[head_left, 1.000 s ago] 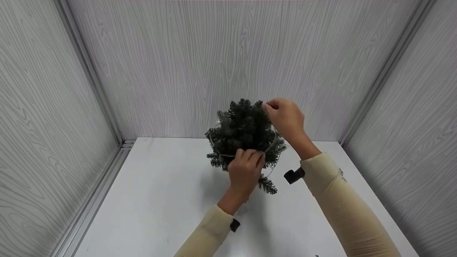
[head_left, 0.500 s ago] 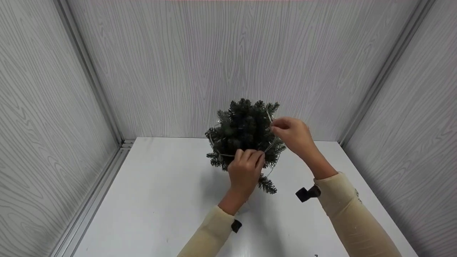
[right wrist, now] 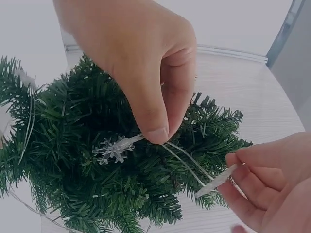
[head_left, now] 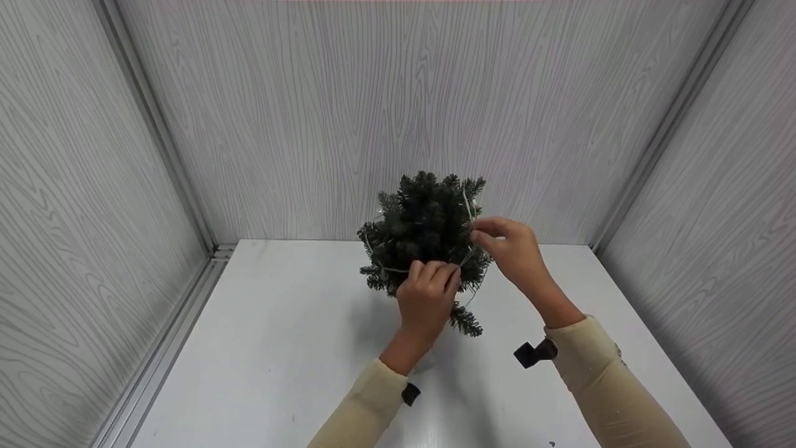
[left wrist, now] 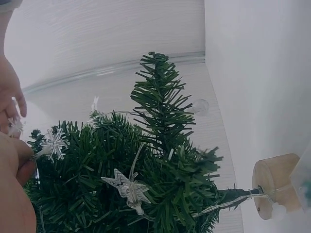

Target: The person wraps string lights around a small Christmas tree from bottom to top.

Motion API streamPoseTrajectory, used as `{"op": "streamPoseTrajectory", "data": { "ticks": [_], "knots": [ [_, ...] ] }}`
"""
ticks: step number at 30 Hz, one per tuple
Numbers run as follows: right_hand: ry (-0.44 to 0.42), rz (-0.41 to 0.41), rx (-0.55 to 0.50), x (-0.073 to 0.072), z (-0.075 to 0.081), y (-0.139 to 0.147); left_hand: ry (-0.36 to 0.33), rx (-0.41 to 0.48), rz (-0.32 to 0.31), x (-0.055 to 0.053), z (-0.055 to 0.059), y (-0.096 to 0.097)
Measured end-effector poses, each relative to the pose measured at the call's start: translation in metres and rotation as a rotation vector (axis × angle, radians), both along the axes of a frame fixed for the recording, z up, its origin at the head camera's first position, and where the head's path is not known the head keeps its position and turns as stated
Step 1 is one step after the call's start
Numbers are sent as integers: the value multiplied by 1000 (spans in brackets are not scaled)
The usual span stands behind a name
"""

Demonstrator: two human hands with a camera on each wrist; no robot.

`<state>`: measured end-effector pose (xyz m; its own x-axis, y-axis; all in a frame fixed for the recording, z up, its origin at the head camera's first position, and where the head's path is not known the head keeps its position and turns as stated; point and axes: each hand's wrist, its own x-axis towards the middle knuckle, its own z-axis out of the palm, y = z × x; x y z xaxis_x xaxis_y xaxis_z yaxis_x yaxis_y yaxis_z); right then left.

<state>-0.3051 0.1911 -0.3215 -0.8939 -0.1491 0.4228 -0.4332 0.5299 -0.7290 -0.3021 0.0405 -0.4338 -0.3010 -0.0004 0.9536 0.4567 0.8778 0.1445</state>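
Note:
A small artificial Christmas tree (head_left: 423,218) stands on the white table, with a string of clear lights wound around it. My left hand (head_left: 429,292) is at its near side, pinching a snowflake light (left wrist: 53,143) on the string. My right hand (head_left: 513,249) is at the tree's right side; its thumb and fingertips pinch the light string's wire (right wrist: 187,162) beside another snowflake light (right wrist: 114,149). A clear star-shaped light (left wrist: 129,189) lies on the green branches in the left wrist view. My left hand hides part of the lower tree in the head view.
The tree's round wooden base (left wrist: 274,184) shows in the left wrist view, with wire running along the trunk to it. Wood-grain panels (head_left: 398,112) enclose the white table (head_left: 280,348) at the back and both sides. A small dark bit (head_left: 551,443) lies at the front.
My right hand has come down along the tree's right side from near its top, and the branch there is uncovered. My left hand has stayed in place.

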Motion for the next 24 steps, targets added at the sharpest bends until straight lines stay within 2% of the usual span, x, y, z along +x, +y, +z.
{"op": "streamPoseTrajectory", "data": {
  "ticks": [9,14,19,24],
  "knots": [
    [26,-11,-155,-8,11,-13,-3,9,-8,-3,-1,-2],
    [26,34,-222,-15,23,-29,-10,12,-19,-5,0,-1],
    [17,50,-184,-18,28,-42,14,16,-23,-6,1,2],
    [12,30,-111,-18,21,-45,30,18,-11,-8,0,5]
  ]
}}
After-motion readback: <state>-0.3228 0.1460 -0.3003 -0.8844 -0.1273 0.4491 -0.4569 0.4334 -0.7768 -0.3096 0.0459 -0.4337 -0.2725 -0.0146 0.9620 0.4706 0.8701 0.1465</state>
